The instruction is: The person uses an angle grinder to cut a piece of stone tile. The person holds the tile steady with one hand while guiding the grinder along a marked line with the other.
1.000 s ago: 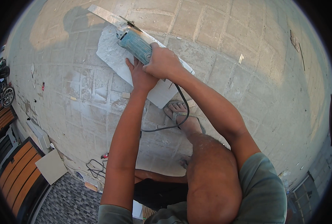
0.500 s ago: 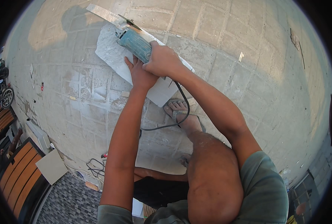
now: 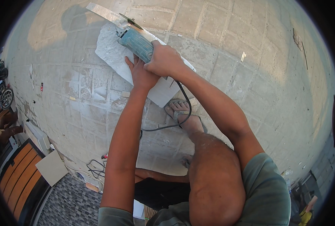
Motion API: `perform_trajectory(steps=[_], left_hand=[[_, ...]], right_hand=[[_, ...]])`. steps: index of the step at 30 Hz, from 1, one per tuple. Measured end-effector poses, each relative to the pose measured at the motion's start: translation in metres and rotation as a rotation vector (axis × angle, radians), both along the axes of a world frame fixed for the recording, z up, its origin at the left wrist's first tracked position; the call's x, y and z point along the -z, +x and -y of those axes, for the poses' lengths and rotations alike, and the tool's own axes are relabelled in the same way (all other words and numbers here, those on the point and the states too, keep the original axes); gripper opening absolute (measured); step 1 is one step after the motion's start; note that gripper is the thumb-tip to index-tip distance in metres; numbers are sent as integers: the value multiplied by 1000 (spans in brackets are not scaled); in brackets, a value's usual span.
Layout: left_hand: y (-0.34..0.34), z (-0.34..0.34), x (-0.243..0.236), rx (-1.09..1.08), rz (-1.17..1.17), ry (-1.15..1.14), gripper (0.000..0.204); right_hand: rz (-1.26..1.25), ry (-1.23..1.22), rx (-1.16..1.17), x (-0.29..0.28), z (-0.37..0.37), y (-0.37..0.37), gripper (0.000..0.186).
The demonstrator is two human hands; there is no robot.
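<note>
My right hand (image 3: 165, 60) is closed around the teal angle grinder (image 3: 135, 42), which has a dark disc (image 3: 131, 21) at its front and a black cord (image 3: 167, 127) trailing back in a loop. The grinder lies over a pale slab (image 3: 109, 51) and a long metal strip (image 3: 101, 12) that crosses the slab's far edge. My left hand (image 3: 144, 73) rests on the slab just left of and beneath the grinder, fingers spread, partly hidden by the tool. My sandalled foot (image 3: 180, 113) is beside the slab's near corner.
Paved ground (image 3: 250, 94) surrounds the slab. At left are motorcycles (image 3: 3, 94), a person (image 3: 7, 128), wooden slatted panels (image 3: 20, 177), a square tile (image 3: 50, 167) and tangled cable (image 3: 96, 169). Another person (image 3: 304, 214) is partly visible at lower right.
The other person at the left edge has moved further into view, and another has appeared at lower right. My hands, grinder and slab are nearly unchanged, shifted very slightly in the picture.
</note>
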State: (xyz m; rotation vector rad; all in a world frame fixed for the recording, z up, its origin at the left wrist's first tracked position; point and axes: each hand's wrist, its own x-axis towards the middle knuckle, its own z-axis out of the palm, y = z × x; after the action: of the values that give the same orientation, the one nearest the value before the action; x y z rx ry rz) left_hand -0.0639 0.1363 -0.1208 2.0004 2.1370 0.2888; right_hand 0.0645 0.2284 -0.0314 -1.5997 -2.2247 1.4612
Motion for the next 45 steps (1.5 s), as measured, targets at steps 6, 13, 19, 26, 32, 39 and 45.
perform_trajectory(steps=[6, 13, 19, 26, 32, 39, 45], left_hand=[[-3, 2, 4, 13, -47, 1, 65], [-4, 1, 7, 17, -41, 2, 65], [-6, 1, 9, 31, -25, 30, 69], [-6, 0, 12, 16, 9, 35, 70], [-6, 0, 9, -4, 46, -67, 75], [-9, 1, 8, 0, 41, -82, 75], [-10, 0, 11, 15, 63, -63, 74]], right_hand=[[12, 2, -4, 1, 1, -1, 72], [1, -3, -14, -2, 2, 5, 70], [10, -12, -12, -4, 3, 7, 68], [-9, 1, -3, -2, 6, 12, 66], [1, 12, -7, 1, 8, 14, 65], [-11, 2, -8, 1, 10, 14, 65], [-3, 4, -9, 1, 9, 18, 65]])
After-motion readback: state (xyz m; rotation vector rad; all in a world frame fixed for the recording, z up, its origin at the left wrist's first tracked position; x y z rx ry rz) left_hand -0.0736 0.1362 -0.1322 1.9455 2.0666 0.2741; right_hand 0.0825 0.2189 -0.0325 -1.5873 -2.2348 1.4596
